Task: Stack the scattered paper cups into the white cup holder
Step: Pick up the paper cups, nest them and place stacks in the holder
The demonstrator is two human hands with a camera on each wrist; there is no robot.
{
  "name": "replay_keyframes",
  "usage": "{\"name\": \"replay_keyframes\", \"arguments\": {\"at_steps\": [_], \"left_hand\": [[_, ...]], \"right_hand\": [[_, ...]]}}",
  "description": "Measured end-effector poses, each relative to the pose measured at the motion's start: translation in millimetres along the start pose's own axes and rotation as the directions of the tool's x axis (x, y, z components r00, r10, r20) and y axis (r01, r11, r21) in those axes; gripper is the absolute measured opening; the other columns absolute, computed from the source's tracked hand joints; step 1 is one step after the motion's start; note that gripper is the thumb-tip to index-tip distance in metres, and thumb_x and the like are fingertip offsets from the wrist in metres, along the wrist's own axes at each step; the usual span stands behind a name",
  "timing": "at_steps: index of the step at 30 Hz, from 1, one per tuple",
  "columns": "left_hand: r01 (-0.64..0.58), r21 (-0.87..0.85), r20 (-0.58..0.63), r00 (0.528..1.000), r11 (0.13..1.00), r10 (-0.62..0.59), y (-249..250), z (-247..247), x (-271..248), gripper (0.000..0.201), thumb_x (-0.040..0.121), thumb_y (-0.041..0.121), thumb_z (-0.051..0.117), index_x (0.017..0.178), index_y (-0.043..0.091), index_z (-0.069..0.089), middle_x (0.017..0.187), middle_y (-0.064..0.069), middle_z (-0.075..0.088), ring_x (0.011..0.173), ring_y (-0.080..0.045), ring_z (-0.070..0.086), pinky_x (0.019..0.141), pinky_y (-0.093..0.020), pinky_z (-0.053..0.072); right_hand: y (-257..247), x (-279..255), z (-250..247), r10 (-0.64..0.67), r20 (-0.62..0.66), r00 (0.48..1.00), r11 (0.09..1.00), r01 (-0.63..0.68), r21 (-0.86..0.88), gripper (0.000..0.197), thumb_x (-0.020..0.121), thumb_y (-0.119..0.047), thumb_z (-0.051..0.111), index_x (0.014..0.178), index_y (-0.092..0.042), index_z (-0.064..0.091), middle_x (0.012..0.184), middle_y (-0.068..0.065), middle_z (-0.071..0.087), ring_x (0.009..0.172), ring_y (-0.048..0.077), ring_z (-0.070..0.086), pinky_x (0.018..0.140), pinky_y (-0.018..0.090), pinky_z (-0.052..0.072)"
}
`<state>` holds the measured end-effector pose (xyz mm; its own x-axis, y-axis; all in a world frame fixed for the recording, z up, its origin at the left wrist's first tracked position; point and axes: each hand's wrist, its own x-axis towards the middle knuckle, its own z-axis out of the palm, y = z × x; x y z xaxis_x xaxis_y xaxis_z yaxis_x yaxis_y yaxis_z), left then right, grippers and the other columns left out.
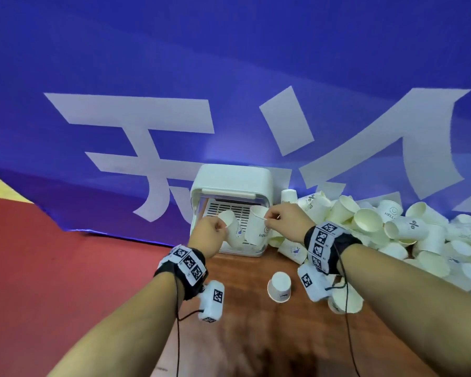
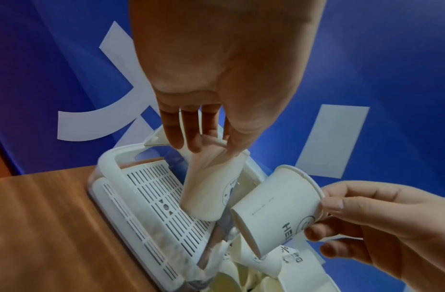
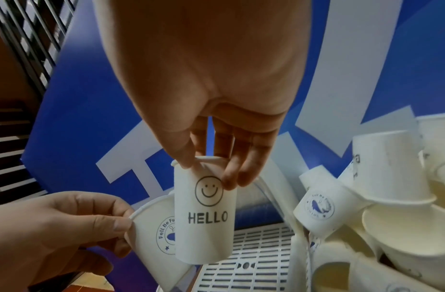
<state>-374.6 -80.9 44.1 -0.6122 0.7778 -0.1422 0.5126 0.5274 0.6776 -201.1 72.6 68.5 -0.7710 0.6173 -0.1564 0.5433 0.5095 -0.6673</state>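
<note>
Both arms are stretched fwd over the tabletop (image 1: pixel 242 330), w/ the left hand (image 1: pixel 206 232) pinched on the rim of a whale-logo cup (image 1: pixel 233 229) tilted mouth-left, and the right hand (image 1: pixel 286 217) pinched on the HELLO cup (image 1: pixel 257 231), held upright, mouth up, both just in front of the white cup holder (image 1: pixel 231 183).

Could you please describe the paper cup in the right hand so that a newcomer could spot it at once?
Start at the white plastic cup holder against the blue banner. Two hands hold cups before its opening; the right hand pinches the rim of an upright white paper cup. Its smiley face and HELLO print set it apart from the tilted whale-logo cup beside it.
</note>
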Motion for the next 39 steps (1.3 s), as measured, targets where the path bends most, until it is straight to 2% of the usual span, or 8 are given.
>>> {"name": "replay_keyframes", "arguments": {"at_steps": [3, 10, 15, 21, 25, 29, 36, 39], "left_hand": [[0.013, 0.0, 0.006, 1.0, 1.0, -0.013, -28.3, -7.5, 15.7, 0.01, 0.088, 0.013, 0.058, 0.084, 0.01, 0.067, 0.084, -0.001, 0.066, 0.08, -0.018, 0.06, 0.069, -0.026, 0.045], [0.025, 0.041, 0.031, 0.999, 0.999, -0.027, -72.5, -15.3, 55.5, 0.012, 0.086, 0.007, 0.055, 0.086, 0.012, 0.067, 0.096, -0.005, 0.061, 0.088, -0.023, 0.059, 0.075, -0.027, 0.044], [0.032, 0.074, 0.068, 0.997, 0.997, -0.037, -92.5, -9.6, 82.9, 0.014, 0.085, 0.006, 0.057, 0.092, 0.011, 0.068, 0.102, -0.008, 0.06, 0.095, -0.025, 0.058, 0.08, -0.027, 0.043], [0.022, 0.112, 0.125, 0.991, 0.994, -0.036, -116.2, 12.1, 106.9, 0.019, 0.083, 0.003, 0.058, 0.098, 0.008, 0.069, 0.106, -0.012, 0.06, 0.096, -0.027, 0.059, 0.078, -0.023, 0.038], [-0.002, 0.157, 0.154, 0.988, 0.988, -0.022, -131.3, 23.1, 110.9, 0.02, 0.082, 0.002, 0.058, 0.098, 0.008, 0.07, 0.103, -0.011, 0.059, 0.093, -0.027, 0.058, 0.078, -0.022, 0.037], [-0.026, 0.191, 0.153, 0.988, 0.981, -0.004, -138.4, 27.4, 111.9, 0.018, 0.081, 0.003, 0.059, 0.095, 0.009, 0.07, 0.101, -0.011, 0.058, 0.091, -0.027, 0.058, 0.077, -0.024, 0.038], [-0.016, 0.211, 0.128, 0.992, 0.977, -0.012, -144.3, 30.6, 106.0, 0.013, 0.077, 0.001, 0.06, 0.082, 0.009, 0.069, 0.095, -0.011, 0.059, 0.088, -0.03, 0.058, 0.074, -0.031, 0.043], [-0.021, 0.212, 0.121, 0.993, 0.977, -0.005, -145.9, 30.1, 104.1, 0.014, 0.077, 0.001, 0.061, 0.081, 0.01, 0.07, 0.095, -0.01, 0.06, 0.089, -0.03, 0.057, 0.075, -0.031, 0.044]], "right_hand": [[-8.0, 20.1, 23.3, 0.029, 0.035, 0.999, 0.999, -0.028, -0.027, 0.01, 0.085, -0.017, 0.062, 0.08, -0.018, 0.071, 0.081, -0.006, 0.069, 0.08, 0.011, 0.062, 0.074, 0.026, 0.049], [-14.3, 67.3, 57.4, 0.063, 0.093, 0.994, 0.994, -0.054, -0.09, 0.013, 0.086, -0.015, 0.059, 0.083, -0.014, 0.072, 0.082, -0.004, 0.07, 0.077, 0.01, 0.061, 0.07, 0.024, 0.046], [-6.6, 103.5, 79.1, 0.095, 0.159, 0.983, 0.987, -0.072, -0.146, 0.013, 0.086, -0.019, 0.058, 0.078, -0.023, 0.066, 0.081, -0.01, 0.065, 0.078, 0.011, 0.061, 0.066, 0.025, 0.046], [6.5, 136.6, 109.2, 0.102, 0.232, 0.967, 0.979, -0.056, -0.198, 0.02, 0.088, -0.015, 0.055, 0.099, -0.015, 0.072, 0.103, -0.001, 0.068, 0.091, 0.017, 0.063, 0.076, 0.027, 0.05], [12.3, 140.9, 123.8, 0.077, 0.311, 0.947, 0.97, 0.0, -0.243, 0.026, 0.091, -0.016, 0.052, 0.109, -0.015, 0.07, 0.114, 0.002, 0.065, 0.101, 0.019, 0.06, 0.085, 0.028, 0.047], [14.3, 141.9, 129.0, 0.041, 0.327, 0.944, 0.967, 0.044, -0.251, 0.025, 0.092, -0.017, 0.052, 0.108, -0.016, 0.07, 0.114, 0.002, 0.064, 0.103, 0.019, 0.058, 0.084, 0.024, 0.041], [14.1, 131.1, 139.0, 0.031, 0.353, 0.935, 0.956, 0.076, -0.284, 0.026, 0.093, -0.014, 0.051, 0.11, -0.013, 0.07, 0.118, 0.005, 0.059, 0.106, 0.022, 0.056, 0.089, 0.03, 0.043], [14.7, 128.4, 143.3, 0.041, 0.351, 0.936, 0.959, 0.062, -0.277, 0.025, 0.093, -0.016, 0.052, 0.11, -0.015, 0.069, 0.12, 0.005, 0.058, 0.107, 0.022, 0.056, 0.089, 0.027, 0.041]]}}
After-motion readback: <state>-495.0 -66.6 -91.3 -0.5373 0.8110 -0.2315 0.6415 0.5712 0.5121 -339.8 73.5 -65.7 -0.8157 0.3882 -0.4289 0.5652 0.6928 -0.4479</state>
